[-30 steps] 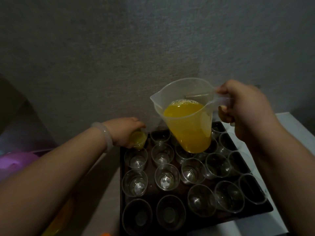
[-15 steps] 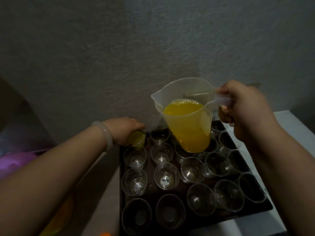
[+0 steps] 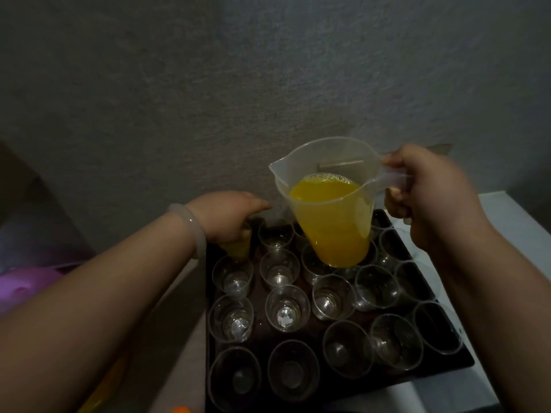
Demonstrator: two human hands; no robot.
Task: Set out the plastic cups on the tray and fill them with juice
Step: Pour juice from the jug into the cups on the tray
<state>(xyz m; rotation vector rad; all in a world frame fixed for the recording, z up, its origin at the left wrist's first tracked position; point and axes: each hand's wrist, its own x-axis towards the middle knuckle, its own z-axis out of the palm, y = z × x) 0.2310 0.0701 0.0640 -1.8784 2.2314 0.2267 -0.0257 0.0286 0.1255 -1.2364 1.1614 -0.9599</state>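
Right hand: the right hand (image 3: 429, 195) is closed round the handle of a clear plastic jug (image 3: 328, 201) and holds it in the air over the far middle of the tray, spout turned toward the left.
Jug: tipped only slightly; the orange juice (image 3: 326, 190) fills it to well over half, with a little foam at the far edge of its surface. No stream leaves the spout.
Left hand: the left hand (image 3: 226, 216) reaches to the tray's far left corner, fingers wrapped down over a small cup of juice (image 3: 237, 248). The cup's lower part shows yellow below the palm; whether it rests on the tray or is lifted a little, I can't tell.
Wrist: a pale bangle (image 3: 190, 228) sits on the left wrist.
Tray: a dark rectangular tray (image 3: 465, 363) lies on a white table (image 3: 512, 228), pushed up near the grey wall (image 3: 238, 84).
Cups: clear plastic cups stand upright in close rows over the whole tray, rims nearly touching. An empty cup (image 3: 287, 308) near the middle looks dry, as do its neighbours; the ones right behind the jug are hidden.
Left edge: something purple (image 3: 26, 287), blurred, lies in the dim corner beside the left forearm.
Light: poor, so small detail is lost.
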